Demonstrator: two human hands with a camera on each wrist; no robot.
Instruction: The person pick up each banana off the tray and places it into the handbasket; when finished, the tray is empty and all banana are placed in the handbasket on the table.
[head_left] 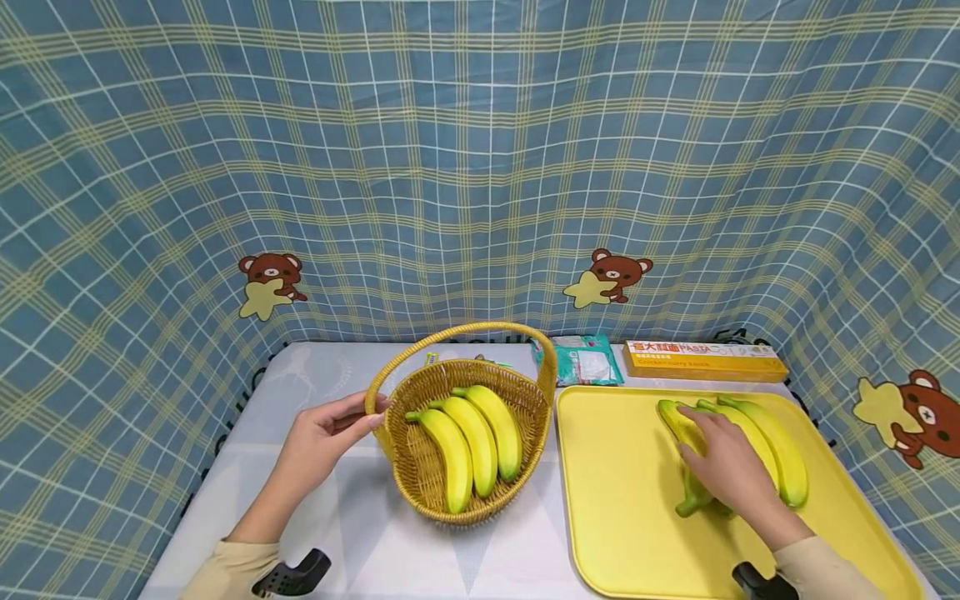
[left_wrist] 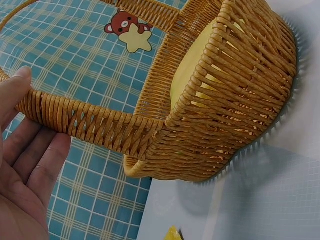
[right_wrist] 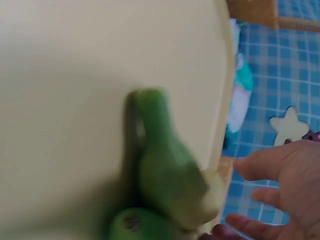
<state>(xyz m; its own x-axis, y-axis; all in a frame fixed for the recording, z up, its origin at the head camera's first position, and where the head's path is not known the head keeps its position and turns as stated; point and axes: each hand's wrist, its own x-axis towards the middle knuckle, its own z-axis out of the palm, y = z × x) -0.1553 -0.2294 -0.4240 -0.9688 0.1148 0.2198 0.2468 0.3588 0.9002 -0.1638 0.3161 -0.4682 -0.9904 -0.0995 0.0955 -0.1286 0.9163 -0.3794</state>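
Note:
A wicker basket (head_left: pixel 420 467) with an arched handle (head_left: pixel 457 332) stands mid-table and holds three yellow bananas (head_left: pixel 472 442). My left hand (head_left: pixel 330 429) is at the handle's left foot. In the left wrist view the thumb (left_wrist: pixel 20 80) lies on the handle (left_wrist: pixel 100 125), with the fingers straight and loose beneath it. On the yellow tray (head_left: pixel 622 500) to the right lies a bunch of greenish-yellow bananas (head_left: pixel 780 450). My right hand (head_left: pixel 723 458) rests flat on the bunch's left side. The right wrist view shows a blurred green banana end (right_wrist: pixel 165 175) and spread fingers (right_wrist: pixel 265 167).
A yellow pasta box (head_left: pixel 703 360) and a teal packet (head_left: pixel 579 358) lie at the back of the white table (head_left: pixel 300 392). Blue plaid cloth with bear prints (head_left: pixel 480 167) walls in the table on three sides.

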